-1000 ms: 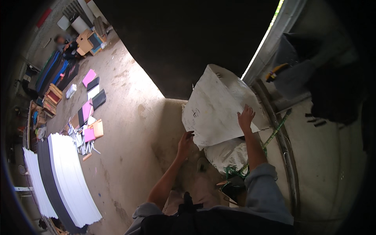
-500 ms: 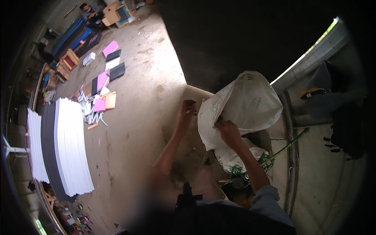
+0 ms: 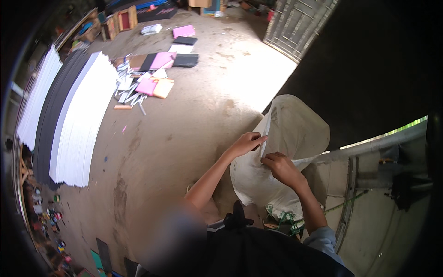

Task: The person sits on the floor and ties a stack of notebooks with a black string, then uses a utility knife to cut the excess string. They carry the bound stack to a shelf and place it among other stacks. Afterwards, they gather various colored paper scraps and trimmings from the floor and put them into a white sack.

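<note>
A large white woven sack (image 3: 302, 122) stands in front of me, its wide mouth gaping toward the upper right. On the near left side of that mouth, my left hand (image 3: 247, 143) has its fingers closed around the rim. A little lower and to the right, my right hand (image 3: 282, 169) pinches the edge of the same sack, knuckles up. The fingertips of both hands are partly hidden by the folds. Green cord (image 3: 287, 217) lies tangled by the sack's lower end, close to my right forearm.
Tall stacks of white sheets (image 3: 82, 124) and black sheets (image 3: 54, 115) stand at the left. Beyond them, white offcuts (image 3: 129, 87) and pink sheets (image 3: 183, 31) are scattered over the floor. A large dark panel (image 3: 369, 87) rises behind the sack; a wall runs along the right.
My left hand has moved right, from beside the sack onto its rim. My right hand still grips the edge. The sack's mouth looks narrower, and the view has turned.
</note>
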`<action>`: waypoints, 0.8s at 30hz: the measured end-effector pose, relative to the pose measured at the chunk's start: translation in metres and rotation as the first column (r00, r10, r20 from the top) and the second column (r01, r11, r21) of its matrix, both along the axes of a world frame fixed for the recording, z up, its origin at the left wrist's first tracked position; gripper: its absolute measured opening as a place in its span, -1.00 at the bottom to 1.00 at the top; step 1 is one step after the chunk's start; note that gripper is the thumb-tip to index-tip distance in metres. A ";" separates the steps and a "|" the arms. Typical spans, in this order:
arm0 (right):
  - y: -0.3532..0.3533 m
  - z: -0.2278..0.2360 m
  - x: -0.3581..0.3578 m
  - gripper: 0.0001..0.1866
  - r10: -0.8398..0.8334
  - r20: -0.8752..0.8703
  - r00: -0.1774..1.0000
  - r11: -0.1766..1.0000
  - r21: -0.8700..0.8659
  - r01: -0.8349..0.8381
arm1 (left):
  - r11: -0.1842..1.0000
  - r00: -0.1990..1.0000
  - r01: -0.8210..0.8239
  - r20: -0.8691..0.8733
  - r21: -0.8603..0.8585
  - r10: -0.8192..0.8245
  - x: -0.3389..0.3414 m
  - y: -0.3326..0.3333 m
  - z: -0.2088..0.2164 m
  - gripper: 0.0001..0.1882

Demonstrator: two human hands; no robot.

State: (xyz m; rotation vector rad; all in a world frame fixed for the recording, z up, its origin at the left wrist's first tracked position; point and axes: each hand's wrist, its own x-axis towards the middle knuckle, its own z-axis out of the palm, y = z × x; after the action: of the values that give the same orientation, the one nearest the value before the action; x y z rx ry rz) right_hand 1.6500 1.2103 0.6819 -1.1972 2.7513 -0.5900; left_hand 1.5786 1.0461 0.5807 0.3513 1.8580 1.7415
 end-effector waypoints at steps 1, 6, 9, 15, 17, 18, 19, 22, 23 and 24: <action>-0.028 -0.001 -0.003 -0.71 0.023 0.003 1.000 0.999 0.026 -0.023 | 0.994 0.998 -0.067 0.009 0.084 0.066 0.002 -0.027 -0.002 -0.62; -0.161 0.000 -0.035 -0.68 0.232 0.002 0.973 0.971 0.051 -0.232 | 0.878 0.891 -0.448 0.009 0.170 0.453 0.019 -0.173 0.002 -0.75; -0.237 0.013 -0.065 -0.74 0.328 -0.035 0.944 0.944 0.052 -0.327 | 0.687 0.729 -0.660 0.038 0.305 0.683 0.031 -0.252 0.016 -0.79; -0.390 0.024 -0.125 -0.77 0.531 -0.118 0.839 0.843 -0.027 -0.537 | 0.306 0.333 -0.880 0.011 0.364 0.943 0.034 -0.387 0.034 -0.81; -0.435 0.018 -0.150 -0.80 0.576 -0.167 0.800 0.795 -0.113 -0.596 | 0.214 0.222 -0.914 -0.018 0.345 0.975 0.026 -0.426 0.038 -0.81; -0.458 0.013 -0.164 -0.81 0.593 -0.191 0.782 0.768 -0.157 -0.621 | 0.164 0.165 -0.925 -0.025 0.343 0.986 0.021 -0.443 0.037 -0.81; -0.482 0.006 -0.179 -0.81 0.612 -0.185 0.769 0.749 -0.178 -0.638 | 0.113 0.107 -0.933 -0.035 0.342 0.994 0.015 -0.460 0.035 -0.82; -0.557 -0.014 -0.234 -0.82 0.651 -0.195 0.734 0.696 -0.233 -0.679 | -0.052 -0.089 -0.931 -0.088 0.362 0.992 -0.010 -0.527 0.017 -0.82; -0.583 -0.022 -0.257 -0.83 0.651 -0.207 0.731 0.690 -0.240 -0.683 | -0.124 -0.163 -0.918 -0.072 0.377 0.984 -0.022 -0.549 0.013 -0.80; -0.609 -0.027 -0.279 -0.83 0.650 -0.220 0.727 0.684 -0.248 -0.686 | -0.196 -0.236 -0.899 -0.056 0.393 0.970 -0.033 -0.569 0.009 -0.79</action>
State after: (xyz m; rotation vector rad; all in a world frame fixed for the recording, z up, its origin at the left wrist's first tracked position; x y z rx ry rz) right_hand 1.3709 0.6014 0.6546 -2.2172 2.0558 -0.8852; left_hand 1.5456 0.4773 0.5900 -1.4285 2.3367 3.0512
